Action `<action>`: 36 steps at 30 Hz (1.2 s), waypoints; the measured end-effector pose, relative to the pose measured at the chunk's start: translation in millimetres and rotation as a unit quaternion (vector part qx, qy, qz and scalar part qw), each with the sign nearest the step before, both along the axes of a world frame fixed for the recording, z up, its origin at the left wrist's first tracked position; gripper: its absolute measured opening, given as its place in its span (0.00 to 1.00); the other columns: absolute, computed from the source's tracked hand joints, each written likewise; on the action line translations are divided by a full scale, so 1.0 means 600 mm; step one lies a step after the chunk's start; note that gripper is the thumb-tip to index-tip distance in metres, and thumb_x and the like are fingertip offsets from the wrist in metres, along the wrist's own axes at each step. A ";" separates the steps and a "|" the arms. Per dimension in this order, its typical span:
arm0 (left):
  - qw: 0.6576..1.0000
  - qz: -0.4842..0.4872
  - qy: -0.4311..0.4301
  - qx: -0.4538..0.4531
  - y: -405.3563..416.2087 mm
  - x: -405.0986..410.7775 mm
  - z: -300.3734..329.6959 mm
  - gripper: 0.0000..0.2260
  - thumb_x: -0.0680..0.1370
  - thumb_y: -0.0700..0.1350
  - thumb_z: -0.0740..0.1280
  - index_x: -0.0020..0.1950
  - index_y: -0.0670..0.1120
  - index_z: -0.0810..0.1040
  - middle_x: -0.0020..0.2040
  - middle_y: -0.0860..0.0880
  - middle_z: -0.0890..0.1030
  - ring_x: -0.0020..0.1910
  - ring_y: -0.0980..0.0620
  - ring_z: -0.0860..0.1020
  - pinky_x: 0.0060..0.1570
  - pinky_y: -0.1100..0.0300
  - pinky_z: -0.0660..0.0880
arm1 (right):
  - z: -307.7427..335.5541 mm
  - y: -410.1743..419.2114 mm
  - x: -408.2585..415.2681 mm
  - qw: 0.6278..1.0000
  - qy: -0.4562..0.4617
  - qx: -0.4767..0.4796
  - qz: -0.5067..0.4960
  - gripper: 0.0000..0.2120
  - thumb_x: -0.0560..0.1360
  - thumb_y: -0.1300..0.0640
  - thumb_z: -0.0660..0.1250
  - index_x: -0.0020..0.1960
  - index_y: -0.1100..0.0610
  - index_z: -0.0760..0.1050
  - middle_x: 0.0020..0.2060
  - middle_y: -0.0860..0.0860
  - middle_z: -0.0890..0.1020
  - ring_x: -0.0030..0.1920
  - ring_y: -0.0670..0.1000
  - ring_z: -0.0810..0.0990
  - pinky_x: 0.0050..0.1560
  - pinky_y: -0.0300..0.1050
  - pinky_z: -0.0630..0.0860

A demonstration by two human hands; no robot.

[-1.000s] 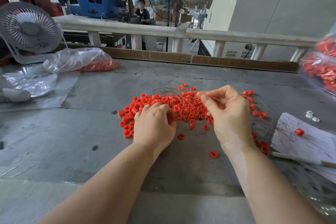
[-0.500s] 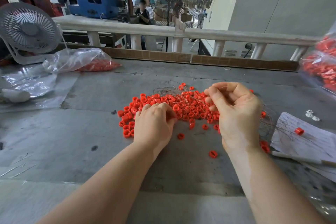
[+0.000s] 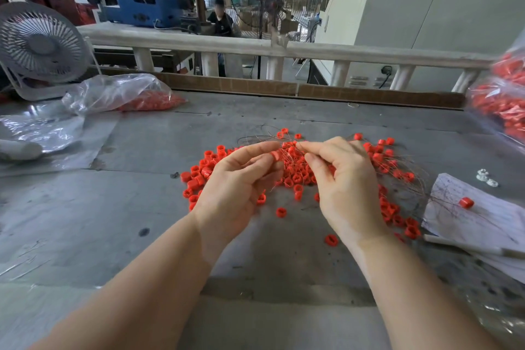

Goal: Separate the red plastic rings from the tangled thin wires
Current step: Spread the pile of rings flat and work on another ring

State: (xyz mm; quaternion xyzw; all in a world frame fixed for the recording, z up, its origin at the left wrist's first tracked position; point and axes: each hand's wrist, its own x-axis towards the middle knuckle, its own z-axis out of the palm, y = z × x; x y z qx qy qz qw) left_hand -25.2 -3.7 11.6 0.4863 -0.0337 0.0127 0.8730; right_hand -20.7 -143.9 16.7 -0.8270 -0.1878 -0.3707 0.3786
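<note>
— What's where, starting from the left?

— My left hand [image 3: 235, 187] is raised just above the counter [image 3: 119, 236], its fingers [image 3: 255, 150] curled round one red ring [image 3: 274, 155]. Just right of it, the tangled wires [image 3: 292, 155] rise from the pile of red rings [image 3: 295, 176] in the middle, and my right hand [image 3: 345, 187] pinches a strand between thumb and forefinger

— How do I free it cleanly?

— I'd hold the ring steady and draw the wire slowly rightward along its own line, I think. A jerk could tighten the knot or scatter loose rings towards the paper [image 3: 488, 221] on the right
</note>
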 end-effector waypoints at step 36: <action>0.985 -0.100 0.085 -0.108 -0.002 -0.005 0.005 0.08 0.68 0.39 0.65 0.37 0.43 0.85 0.30 0.47 0.78 0.30 0.55 0.80 0.34 0.66 0.79 | 0.002 0.005 -0.011 0.998 0.059 0.018 0.020 0.04 0.72 0.63 0.70 0.41 0.55 0.80 0.37 0.45 0.81 0.43 0.49 0.74 0.52 0.44 0.69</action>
